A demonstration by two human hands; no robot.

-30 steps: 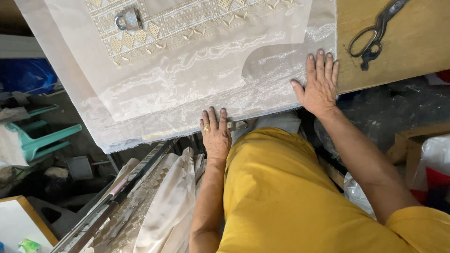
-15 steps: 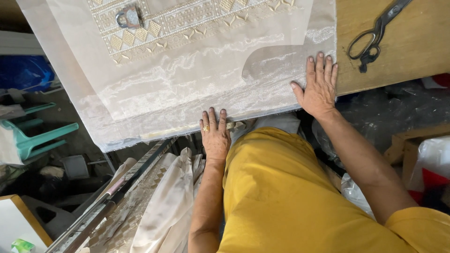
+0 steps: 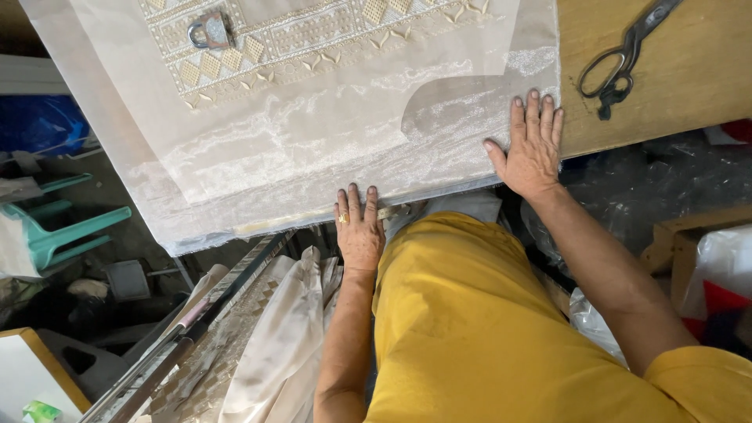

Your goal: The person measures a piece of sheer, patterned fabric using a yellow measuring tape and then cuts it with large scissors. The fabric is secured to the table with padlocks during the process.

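Observation:
Sheer cream fabric (image 3: 298, 149) with an embroidered geometric band lies spread over a wooden table (image 3: 674, 86). My left hand (image 3: 359, 231), a ring on one finger, rests flat on the near hem of the fabric at the table's edge. My right hand (image 3: 533, 145) presses flat with fingers together on the fabric's right corner. A metal padlock (image 3: 210, 31) sits on the embroidered band as a weight. Black scissors (image 3: 623, 59) lie on the bare wood to the right of my right hand.
Rolled and bunched fabric (image 3: 258, 337) leans below the table on the left. A teal plastic chair (image 3: 55, 227) and blue bag (image 3: 39, 125) stand at far left. Cardboard and plastic bags (image 3: 705, 266) sit at right. My yellow shirt (image 3: 486, 329) fills the foreground.

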